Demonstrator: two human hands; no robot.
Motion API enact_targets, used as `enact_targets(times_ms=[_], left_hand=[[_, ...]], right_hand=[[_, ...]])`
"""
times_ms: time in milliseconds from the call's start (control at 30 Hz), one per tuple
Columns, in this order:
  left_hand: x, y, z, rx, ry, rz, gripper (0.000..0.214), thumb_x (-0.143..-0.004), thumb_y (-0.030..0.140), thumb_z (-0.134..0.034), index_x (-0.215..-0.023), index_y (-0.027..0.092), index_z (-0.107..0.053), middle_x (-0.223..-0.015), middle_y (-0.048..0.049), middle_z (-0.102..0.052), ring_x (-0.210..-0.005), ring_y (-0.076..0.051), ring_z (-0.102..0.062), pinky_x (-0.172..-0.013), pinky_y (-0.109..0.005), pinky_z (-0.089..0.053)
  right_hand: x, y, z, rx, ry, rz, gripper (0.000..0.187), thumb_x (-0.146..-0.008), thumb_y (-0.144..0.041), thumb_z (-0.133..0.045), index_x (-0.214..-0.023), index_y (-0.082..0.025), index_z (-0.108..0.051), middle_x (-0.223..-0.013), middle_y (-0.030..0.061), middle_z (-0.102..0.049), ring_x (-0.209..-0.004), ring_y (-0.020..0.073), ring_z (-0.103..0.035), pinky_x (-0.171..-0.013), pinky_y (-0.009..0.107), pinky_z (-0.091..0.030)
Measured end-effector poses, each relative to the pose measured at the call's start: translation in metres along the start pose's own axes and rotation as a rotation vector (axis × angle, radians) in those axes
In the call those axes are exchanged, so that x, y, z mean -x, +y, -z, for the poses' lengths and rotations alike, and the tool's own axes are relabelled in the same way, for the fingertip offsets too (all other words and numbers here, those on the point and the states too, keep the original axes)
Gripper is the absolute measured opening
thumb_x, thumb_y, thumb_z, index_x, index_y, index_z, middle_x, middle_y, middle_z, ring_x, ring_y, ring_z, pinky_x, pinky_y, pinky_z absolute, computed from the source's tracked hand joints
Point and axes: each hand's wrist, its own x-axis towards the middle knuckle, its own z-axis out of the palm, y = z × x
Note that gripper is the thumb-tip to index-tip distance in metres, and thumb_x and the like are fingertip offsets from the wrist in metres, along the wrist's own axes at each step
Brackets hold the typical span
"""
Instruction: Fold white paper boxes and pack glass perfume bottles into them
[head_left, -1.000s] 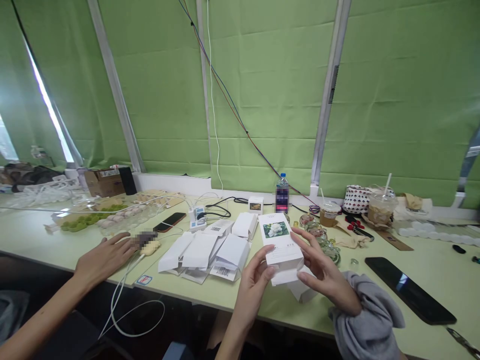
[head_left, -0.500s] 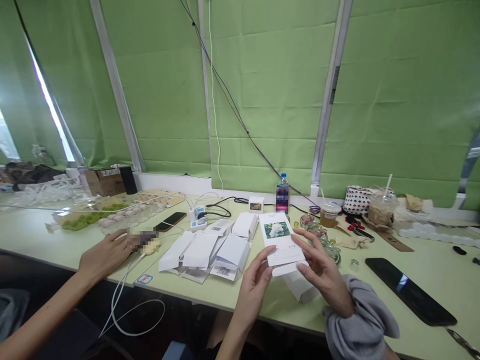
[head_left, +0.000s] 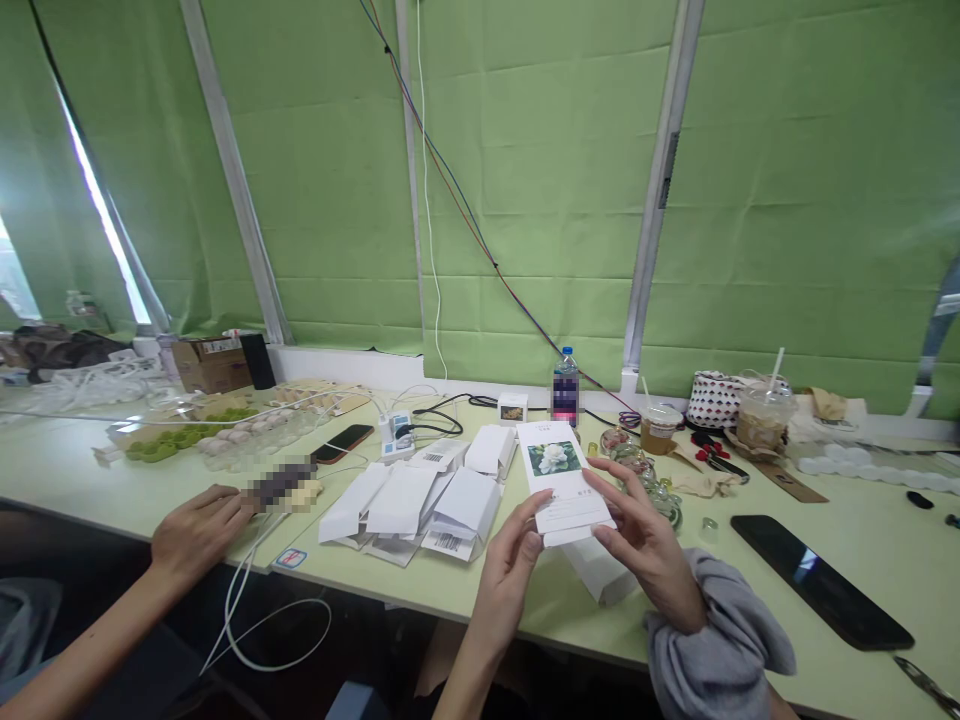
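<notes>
Above the table edge, both my hands hold a flat white paper box (head_left: 568, 497) with a white flower picture and printed lines on its face. At its lower left edge, the thumb and fingers of my left hand (head_left: 512, 553) grip it. My right hand (head_left: 651, 550) has its thumb near the bottom flap and its fingers along the right side. Another white box (head_left: 600, 572) lies on the table beneath, partly covered. A pile of white folded boxes (head_left: 409, 498), some with barcodes, lies left of my left hand.
At the left, a co-worker's hand (head_left: 199, 525) touches a blurred dark thing by a phone (head_left: 343, 444). A bottle (head_left: 565, 385) and small box (head_left: 512, 408) stand behind. To the right are glass-like pieces (head_left: 637, 468), drink cups (head_left: 761, 420) and a black tablet-like slab (head_left: 821, 582).
The flap at the near end of the held box has tipped inward and shows less. My hands barely moved. The co-worker's hand shifted slightly left and down.
</notes>
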Motion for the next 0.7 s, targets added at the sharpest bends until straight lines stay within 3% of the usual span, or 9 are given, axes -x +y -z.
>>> enact_targets(times_ms=[133, 267, 500, 700], left_hand=[[-0.001, 0.0, -0.002, 0.105, -0.04, -0.046, 0.05, -0.08, 0.037, -0.067, -0.127, 0.024, -0.056, -0.138, -0.0097, -0.053, -0.125, -0.029, -0.05, -0.102, -0.036, -0.046], [-0.002, 0.0, -0.006, 0.109, 0.023, -0.031, 0.046, -0.078, 0.033, -0.07, -0.122, 0.023, -0.06, -0.134, -0.0102, -0.056, -0.123, -0.03, -0.053, -0.1, -0.037, -0.048], [0.0, -0.003, -0.012, 0.06, 0.132, -0.035, 0.034, -0.083, 0.035, -0.065, -0.116, 0.028, -0.064, -0.13, -0.0037, -0.061, -0.121, -0.023, -0.055, -0.099, -0.028, -0.047], [0.003, -0.006, -0.013, -0.024, 0.244, -0.068, 0.031, -0.082, 0.038, -0.065, -0.111, 0.026, -0.067, -0.121, -0.0038, -0.066, -0.116, -0.024, -0.058, -0.097, -0.028, -0.048]], right_hand=[[0.0, 0.002, -0.002, 0.009, 0.021, -0.005, 0.042, -0.089, -0.032, -0.061, -0.13, -0.035, -0.056, -0.142, 0.0062, -0.03, -0.097, 0.019, -0.056, -0.087, 0.035, -0.052], [0.0, 0.002, -0.004, 0.033, 0.039, -0.012, 0.042, -0.089, -0.031, -0.061, -0.13, -0.034, -0.056, -0.141, 0.007, -0.031, -0.088, 0.016, -0.057, -0.084, 0.034, -0.053], [0.001, -0.001, -0.009, 0.136, 0.122, 0.048, 0.036, -0.086, -0.034, -0.064, -0.123, -0.032, -0.063, -0.137, 0.0082, -0.038, -0.1, 0.0224, -0.057, -0.074, 0.031, -0.057], [0.005, 0.001, -0.014, 0.208, 0.144, 0.111, 0.035, -0.087, -0.036, -0.063, -0.122, -0.036, -0.063, -0.131, 0.0062, -0.042, -0.067, 0.0115, -0.053, -0.06, 0.029, -0.056]])
